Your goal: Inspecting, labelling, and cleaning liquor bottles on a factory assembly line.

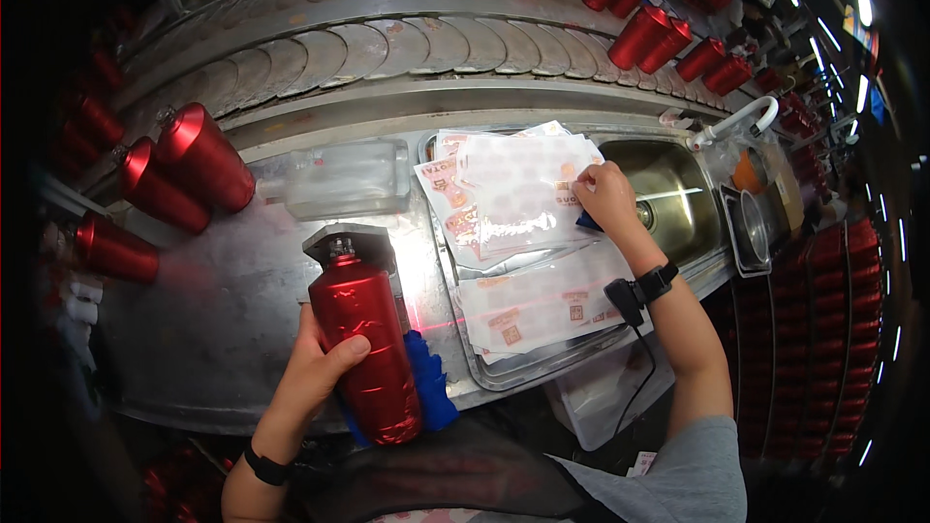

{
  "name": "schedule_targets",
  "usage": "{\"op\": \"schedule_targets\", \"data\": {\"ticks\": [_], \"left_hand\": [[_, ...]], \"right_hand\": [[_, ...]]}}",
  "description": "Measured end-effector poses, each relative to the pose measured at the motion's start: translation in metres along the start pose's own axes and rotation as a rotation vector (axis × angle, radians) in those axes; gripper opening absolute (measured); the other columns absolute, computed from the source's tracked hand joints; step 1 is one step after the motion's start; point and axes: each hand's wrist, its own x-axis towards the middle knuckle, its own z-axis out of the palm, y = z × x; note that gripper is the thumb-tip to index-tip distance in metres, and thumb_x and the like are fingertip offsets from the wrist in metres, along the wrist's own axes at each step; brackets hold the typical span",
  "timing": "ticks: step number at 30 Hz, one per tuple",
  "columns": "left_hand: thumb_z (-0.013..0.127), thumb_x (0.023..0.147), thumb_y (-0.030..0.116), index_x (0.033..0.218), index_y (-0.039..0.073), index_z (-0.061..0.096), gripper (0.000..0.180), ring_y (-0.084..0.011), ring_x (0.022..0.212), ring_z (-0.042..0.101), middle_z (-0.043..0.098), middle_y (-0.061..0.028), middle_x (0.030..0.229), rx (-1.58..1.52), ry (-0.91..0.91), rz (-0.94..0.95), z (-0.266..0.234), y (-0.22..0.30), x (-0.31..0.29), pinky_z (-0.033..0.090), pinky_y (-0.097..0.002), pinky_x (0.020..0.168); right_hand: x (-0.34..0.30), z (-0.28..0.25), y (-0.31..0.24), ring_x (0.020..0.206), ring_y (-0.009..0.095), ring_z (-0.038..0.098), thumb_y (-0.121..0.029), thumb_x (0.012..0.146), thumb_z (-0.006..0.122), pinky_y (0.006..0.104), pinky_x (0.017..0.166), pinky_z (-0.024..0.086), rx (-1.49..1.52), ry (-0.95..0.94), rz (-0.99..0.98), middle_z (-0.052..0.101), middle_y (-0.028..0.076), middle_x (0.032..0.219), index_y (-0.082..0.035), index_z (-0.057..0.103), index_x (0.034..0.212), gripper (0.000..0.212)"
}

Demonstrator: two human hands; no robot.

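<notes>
My left hand (318, 356) is wrapped round the side of a shiny red bottle (360, 339), thumb on top. The bottle leans with its clear threaded neck pointing away from me, against a dark angular stand (373, 244). Beside its right side lies a bunched blue cloth (428, 383). My right hand (605, 196) is closed, fingertips pinched at the right edge of a translucent decal sheet (528, 179) with red and gold prints. A dark blue piece (587, 222) peeks out below that palm; its kind is mostly hidden.
Sheets rest on a metal tray (484, 376) beside a steel sink (668, 174) with a white tap (751, 116). A clear plastic box (349, 179) and several red bottles (205, 157) stand at left. Behind runs a plated conveyor (387, 48) carrying more bottles (639, 37).
</notes>
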Motion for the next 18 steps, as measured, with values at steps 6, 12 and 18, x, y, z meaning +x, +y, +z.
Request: {"op": "schedule_targets", "data": {"ticks": [6, 12, 18], "left_hand": [[0.081, 0.082, 0.031, 0.141, 0.005, 0.034, 0.080, -0.0199, 0.117, 0.056, 0.055, -0.0113, 0.128, 0.014, 0.034, -0.015, -0.001, -0.005, -0.005, 0.047, -0.0372, 0.101], [0.080, 0.081, 0.041, 0.145, 0.007, 0.032, 0.087, -0.0191, 0.118, 0.054, 0.054, -0.0097, 0.129, 0.022, 0.007, -0.020, 0.003, 0.003, -0.009, 0.045, -0.0373, 0.102], [0.077, 0.085, 0.031, 0.136, 0.004, 0.036, 0.071, -0.0180, 0.115, 0.056, 0.055, -0.0118, 0.126, 0.000, -0.027, 0.004, 0.002, 0.006, -0.002, 0.048, -0.0368, 0.099]], "right_hand": [[0.069, 0.012, 0.007, 0.100, 0.036, 0.067, -0.034, 0.073, 0.083, 0.0459, 0.082, 0.055, -0.167, -0.009, 0.024, 0.058, 0.018, 0.124, -0.010, 0.062, 0.124, 0.060], [0.114, 0.017, 0.028, 0.078, 0.027, 0.070, -0.022, 0.073, 0.075, 0.0382, 0.071, 0.053, 0.054, -0.138, 0.124, 0.071, 0.010, 0.076, -0.007, 0.073, 0.085, 0.019], [0.091, 0.014, 0.010, 0.083, 0.035, 0.067, -0.019, 0.080, 0.067, 0.0444, 0.072, 0.052, 0.008, 0.183, -0.084, 0.069, 0.011, 0.085, -0.010, 0.068, 0.086, 0.011]]}}
